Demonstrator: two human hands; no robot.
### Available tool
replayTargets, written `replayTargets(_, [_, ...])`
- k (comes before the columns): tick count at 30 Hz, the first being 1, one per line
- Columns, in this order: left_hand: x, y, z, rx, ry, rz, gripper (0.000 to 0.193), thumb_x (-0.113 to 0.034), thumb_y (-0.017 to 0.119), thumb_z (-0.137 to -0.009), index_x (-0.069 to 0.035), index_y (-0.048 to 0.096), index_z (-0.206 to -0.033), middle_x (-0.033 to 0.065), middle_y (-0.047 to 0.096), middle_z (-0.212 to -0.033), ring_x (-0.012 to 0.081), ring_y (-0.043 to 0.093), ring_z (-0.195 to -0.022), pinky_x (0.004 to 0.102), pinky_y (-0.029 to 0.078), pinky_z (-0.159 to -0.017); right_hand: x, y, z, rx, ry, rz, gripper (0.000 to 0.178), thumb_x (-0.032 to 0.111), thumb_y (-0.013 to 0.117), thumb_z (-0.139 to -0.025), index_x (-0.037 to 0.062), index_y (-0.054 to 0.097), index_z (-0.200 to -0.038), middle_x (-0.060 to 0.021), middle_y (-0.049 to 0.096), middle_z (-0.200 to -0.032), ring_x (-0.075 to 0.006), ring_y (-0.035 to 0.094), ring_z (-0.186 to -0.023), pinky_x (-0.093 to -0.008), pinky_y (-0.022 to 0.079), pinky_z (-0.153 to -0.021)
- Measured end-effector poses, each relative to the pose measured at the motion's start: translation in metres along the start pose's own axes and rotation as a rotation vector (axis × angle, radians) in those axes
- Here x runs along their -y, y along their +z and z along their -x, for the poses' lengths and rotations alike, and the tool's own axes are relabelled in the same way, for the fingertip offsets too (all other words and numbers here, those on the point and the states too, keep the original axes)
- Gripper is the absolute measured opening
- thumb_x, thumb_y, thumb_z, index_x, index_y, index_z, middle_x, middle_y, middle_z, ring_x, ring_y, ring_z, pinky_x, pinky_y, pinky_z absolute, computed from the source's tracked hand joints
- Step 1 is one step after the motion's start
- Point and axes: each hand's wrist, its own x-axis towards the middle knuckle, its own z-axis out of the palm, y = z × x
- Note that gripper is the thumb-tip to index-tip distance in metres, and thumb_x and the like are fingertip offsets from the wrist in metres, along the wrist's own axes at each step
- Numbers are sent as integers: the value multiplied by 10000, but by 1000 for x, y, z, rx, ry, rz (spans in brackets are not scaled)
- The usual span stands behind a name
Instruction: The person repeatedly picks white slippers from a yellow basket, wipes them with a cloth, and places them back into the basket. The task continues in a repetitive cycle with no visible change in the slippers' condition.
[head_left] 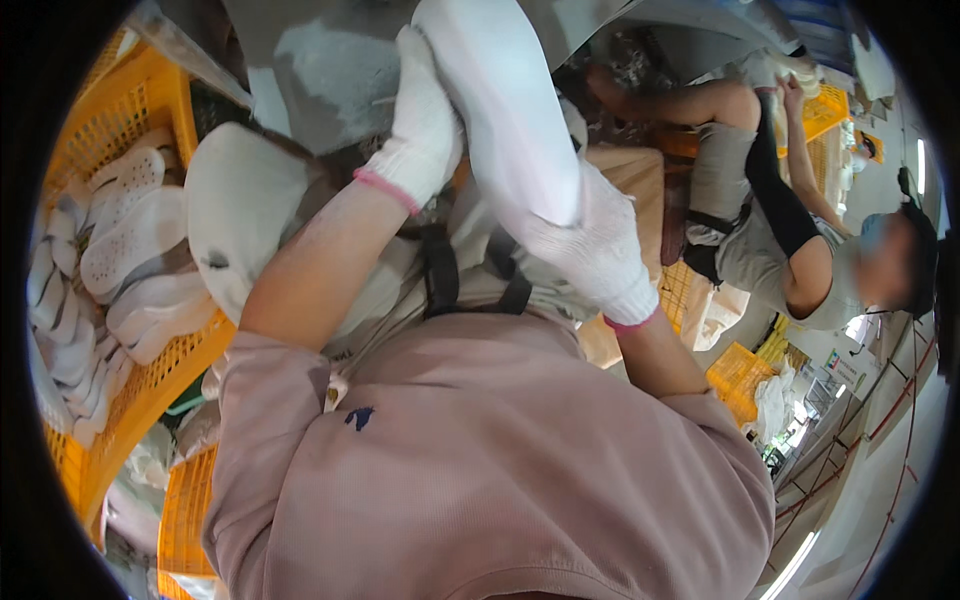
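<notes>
A long white shoe sole (510, 100) is held up in front of me, tilted with its far end toward the upper left. My left hand (425, 125), in a white knitted glove with a pink cuff, lies along the left side of the sole with its fingertips against the edge. My right hand (595, 245), gloved the same way, grips the near end from below and from the right. Its fingers are partly hidden behind the sole.
On the left, a yellow crate (165, 385) holds several white soles (135, 235), some perforated. Another yellow crate (190, 510) stands below it. Dusty grey machinery (340, 80) is beyond my hands. At the right, a co-worker (760, 200) in a cap and mask sits close by.
</notes>
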Motion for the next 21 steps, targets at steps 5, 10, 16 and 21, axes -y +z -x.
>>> replayTargets(5, [-7, -1, -21, -13, 172, -14, 813, -716, 314, -1074, -68, 510, -1524, 97, 594, -1499, 260, 561, -1339, 393, 423, -1170, 1, 40, -17, -234, -427, 179, 321, 259, 744, -823, 49, 686, -1058, -179, 657, -832, -401, 651, -883, -489, 550, -808])
replayTargets(10, [-45, 5, -30, -8, 178, 33, 690, -599, 309, -1113, -67, 538, -1487, 103, 626, -1438, 249, 591, -1284, 384, 446, -1143, 84, 15, -97, -385, -586, 374, 220, 165, 679, -841, 94, 688, -1048, -164, 673, -785, -393, 675, -757, -499, 557, -689])
replayTargets(16, [-46, 8, -11, 113, -4, 278, 554, -459, 304, -1159, -65, 572, -1442, 111, 665, -1365, 236, 629, -1218, 372, 473, -1111, 68, 6, -68, -305, -820, 256, 299, 172, 691, -853, 83, 699, -1138, -197, 671, -848, -413, 672, -801, -510, 550, -722])
replayTargets(21, [-110, -29, 74, 417, 542, -1379, 396, -411, 631, -1065, -60, 752, -1201, 126, 768, -1099, 194, 708, -1016, 356, 557, -948, -97, 11, 32, -526, -546, 112, 254, 74, 788, -837, -14, 696, -1057, -177, 676, -895, -374, 639, -770, -430, 522, -688])
